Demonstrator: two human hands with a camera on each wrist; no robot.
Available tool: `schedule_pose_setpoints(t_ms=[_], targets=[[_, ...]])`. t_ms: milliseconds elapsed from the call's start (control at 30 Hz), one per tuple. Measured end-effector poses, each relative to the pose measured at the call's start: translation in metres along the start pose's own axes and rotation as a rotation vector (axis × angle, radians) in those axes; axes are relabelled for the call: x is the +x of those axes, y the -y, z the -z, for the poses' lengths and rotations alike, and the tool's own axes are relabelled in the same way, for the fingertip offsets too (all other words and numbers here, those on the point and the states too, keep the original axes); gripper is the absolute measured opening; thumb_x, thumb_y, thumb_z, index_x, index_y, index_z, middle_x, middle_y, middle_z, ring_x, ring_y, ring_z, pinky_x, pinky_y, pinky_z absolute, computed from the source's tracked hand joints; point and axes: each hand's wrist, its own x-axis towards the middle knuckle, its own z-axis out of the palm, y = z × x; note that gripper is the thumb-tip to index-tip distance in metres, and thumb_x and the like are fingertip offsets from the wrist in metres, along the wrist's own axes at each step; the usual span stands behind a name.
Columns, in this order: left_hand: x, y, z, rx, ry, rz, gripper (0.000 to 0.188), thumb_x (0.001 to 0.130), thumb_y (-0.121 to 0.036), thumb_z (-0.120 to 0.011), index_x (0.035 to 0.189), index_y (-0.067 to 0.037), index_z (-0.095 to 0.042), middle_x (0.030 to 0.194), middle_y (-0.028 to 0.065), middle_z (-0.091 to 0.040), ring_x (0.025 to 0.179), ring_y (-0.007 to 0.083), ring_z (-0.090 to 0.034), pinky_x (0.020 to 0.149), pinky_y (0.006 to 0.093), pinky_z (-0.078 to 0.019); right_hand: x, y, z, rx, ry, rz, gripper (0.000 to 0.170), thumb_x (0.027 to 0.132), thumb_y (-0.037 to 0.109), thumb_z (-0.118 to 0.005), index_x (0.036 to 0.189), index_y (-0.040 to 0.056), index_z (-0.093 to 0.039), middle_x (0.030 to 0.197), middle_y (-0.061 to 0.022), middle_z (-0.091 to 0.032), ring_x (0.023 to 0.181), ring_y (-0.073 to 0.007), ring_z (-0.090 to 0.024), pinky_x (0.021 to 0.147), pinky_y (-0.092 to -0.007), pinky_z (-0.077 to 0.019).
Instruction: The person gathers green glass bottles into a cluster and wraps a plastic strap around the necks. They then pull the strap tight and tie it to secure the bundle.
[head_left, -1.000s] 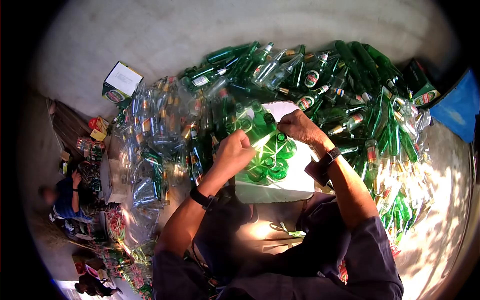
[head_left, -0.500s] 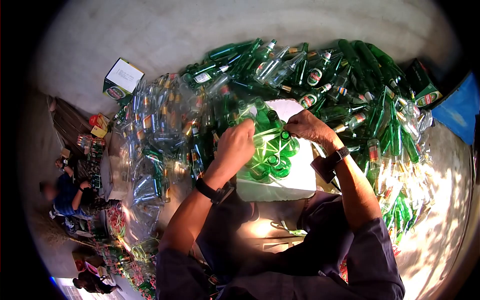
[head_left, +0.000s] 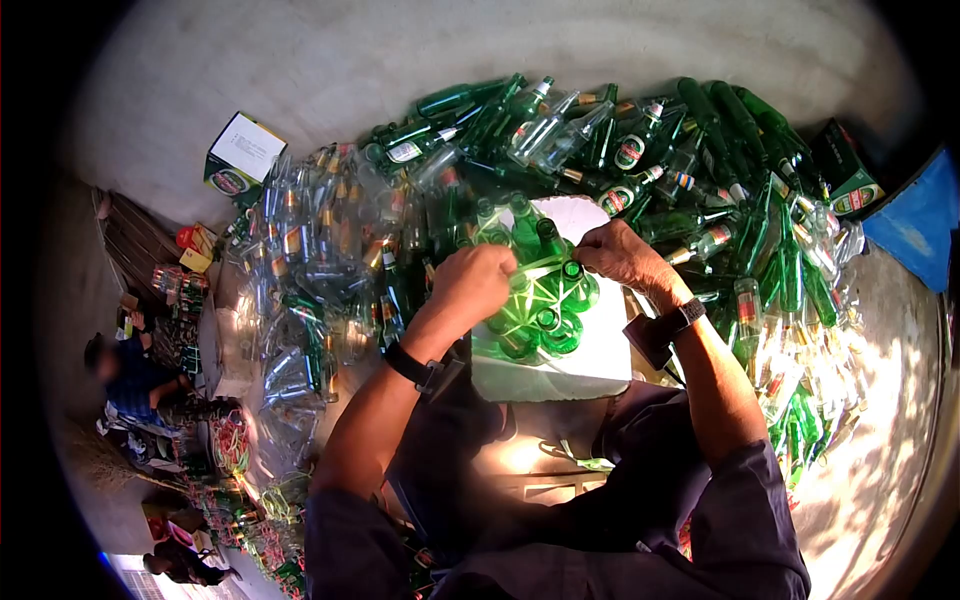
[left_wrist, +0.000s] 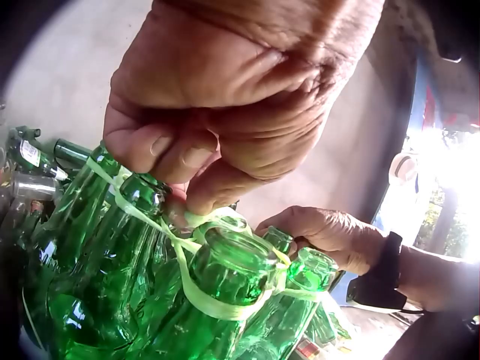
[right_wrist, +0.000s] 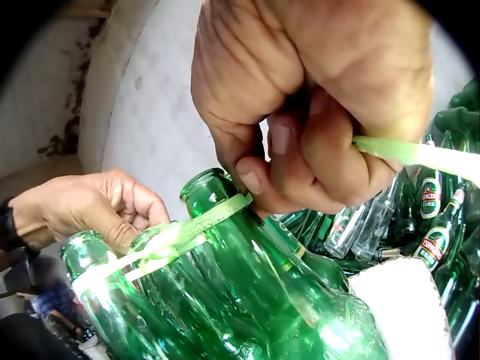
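Observation:
A cluster of green glass bottles stands upright on a white block in front of me. A pale green plastic strap winds around the bottle necks, crossing between them. At the near-left side of the necks, my left hand has curled fingers pinching the strap, just above the bottle mouths. My right hand is at the right side of the cluster, gripping the strap beside a bottle mouth. A loose strap end sticks out from its curled fingers in the right wrist view.
Heaped green and clear bottles surround the block on the far side, left and right. A white-topped carton stands at the left, a green carton and blue sheet at the right. Another person sits at far left.
My left hand has moved slightly away from me, over the bottle necks; the right hand has shifted a little to the right. The seated person at far left has changed posture.

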Motion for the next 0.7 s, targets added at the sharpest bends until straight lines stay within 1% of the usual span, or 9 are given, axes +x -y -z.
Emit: schedule_pose_setpoints(t_ms=[33, 100, 267, 433, 500, 533, 600, 633, 700], targets=[[-0.001, 0.0, 0.001, -0.029, 0.023, 0.004, 0.016, 0.083, -0.005, -0.06, 0.09, -0.008, -0.074, 0.081, 0.0151, -0.072, 0.079, 0.0382, -0.07, 0.073, 0.0471, -0.0552, -0.001, 0.002, 0.001, 0.001, 0.0, -0.002, 0.028, 0.088, 0.022, -0.069, 0.083, -0.0051, -0.074, 0.063, -0.0014, -0.061, 0.058, -0.0093, -0.053, 0.054, -0.0281, -0.0419], [-0.005, -0.001, 0.001, -0.056, 0.049, 0.009, 0.016, 0.082, -0.004, -0.06, 0.091, -0.006, -0.073, 0.082, 0.0155, -0.073, 0.081, 0.038, -0.07, 0.074, 0.0467, -0.0552, -0.002, 0.006, 0.002, 0.053, 0.029, -0.103, 0.027, 0.088, 0.022, -0.07, 0.084, -0.0049, -0.075, 0.064, -0.0017, -0.06, 0.059, -0.0098, -0.053, 0.054, -0.028, -0.0416], [-0.017, -0.011, 0.001, 0.018, 0.019, -0.061, 0.028, 0.08, -0.005, -0.067, 0.108, -0.005, -0.065, 0.098, 0.0149, -0.072, 0.093, 0.0381, -0.069, 0.08, 0.0475, -0.0533, 0.005, -0.009, -0.009, 0.13, -0.005, -0.094, 0.027, 0.089, 0.022, -0.07, 0.085, -0.0047, -0.075, 0.064, -0.0011, -0.06, 0.057, -0.0086, -0.051, 0.052, -0.0274, -0.0389], [-0.021, -0.014, -0.004, 0.075, -0.001, -0.054, 0.03, 0.08, -0.007, -0.069, 0.11, -0.006, -0.064, 0.1, 0.0142, -0.071, 0.095, 0.0384, -0.068, 0.082, 0.049, -0.053, 0.009, -0.017, -0.007, 0.084, -0.016, -0.068, 0.029, 0.09, 0.023, -0.07, 0.087, -0.005, -0.075, 0.065, -0.0004, -0.06, 0.056, -0.0081, -0.05, 0.05, -0.0276, -0.0378], [-0.024, -0.016, -0.005, 0.065, -0.019, -0.059, 0.029, 0.081, -0.008, -0.069, 0.11, -0.006, -0.064, 0.102, 0.014, -0.071, 0.096, 0.0385, -0.068, 0.082, 0.0491, -0.0532, 0.006, -0.014, -0.005, 0.039, -0.019, -0.126, 0.028, 0.091, 0.024, -0.071, 0.085, -0.0033, -0.074, 0.062, 0.0026, -0.056, 0.053, -0.0065, -0.045, 0.048, -0.0264, -0.0329], [-0.026, -0.018, -0.004, 0.079, -0.026, -0.067, 0.031, 0.082, -0.008, -0.068, 0.112, -0.006, -0.065, 0.106, 0.0139, -0.07, 0.096, 0.0387, -0.067, 0.083, 0.0495, -0.0532, 0.005, -0.015, -0.003, 0.038, -0.019, -0.124, 0.028, 0.091, 0.024, -0.071, 0.085, -0.0033, -0.074, 0.062, 0.0026, -0.056, 0.053, -0.0065, -0.045, 0.048, -0.0264, -0.0329], [-0.029, -0.019, -0.003, 0.093, -0.039, -0.075, 0.033, 0.082, -0.009, -0.067, 0.115, -0.006, -0.065, 0.11, 0.0138, -0.069, 0.097, 0.0389, -0.067, 0.083, 0.0498, -0.0533, 0.002, -0.02, 0.002, 0.401, 0.097, -0.245, 0.026, 0.091, 0.024, -0.073, 0.081, 0.0001, -0.072, 0.058, 0.0064, -0.048, 0.049, -0.0045, -0.037, 0.045, -0.0253, -0.0251], [-0.031, -0.018, -0.004, 0.091, -0.051, -0.092, 0.035, 0.083, -0.009, -0.066, 0.118, -0.006, -0.065, 0.113, 0.0136, -0.068, 0.097, 0.039, -0.067, 0.084, 0.05, -0.0533, 0.001, -0.022, 0.0, 0.398, 0.097, -0.241, 0.026, 0.091, 0.024, -0.073, 0.081, 0.0001, -0.072, 0.058, 0.0064, -0.048, 0.049, -0.0045, -0.037, 0.045, -0.0253, -0.0251], [-0.033, -0.017, -0.007, 0.088, -0.067, -0.11, 0.037, 0.083, -0.009, -0.065, 0.12, -0.006, -0.065, 0.115, 0.0133, -0.067, 0.097, 0.0391, -0.066, 0.084, 0.0503, -0.0532, -0.002, -0.029, -0.005, 0.42, 0.016, -0.274, 0.023, 0.091, 0.022, -0.074, 0.078, 0.0031, -0.071, 0.056, 0.0088, -0.042, 0.048, -0.0034, -0.031, 0.045, -0.0247, -0.0192]])
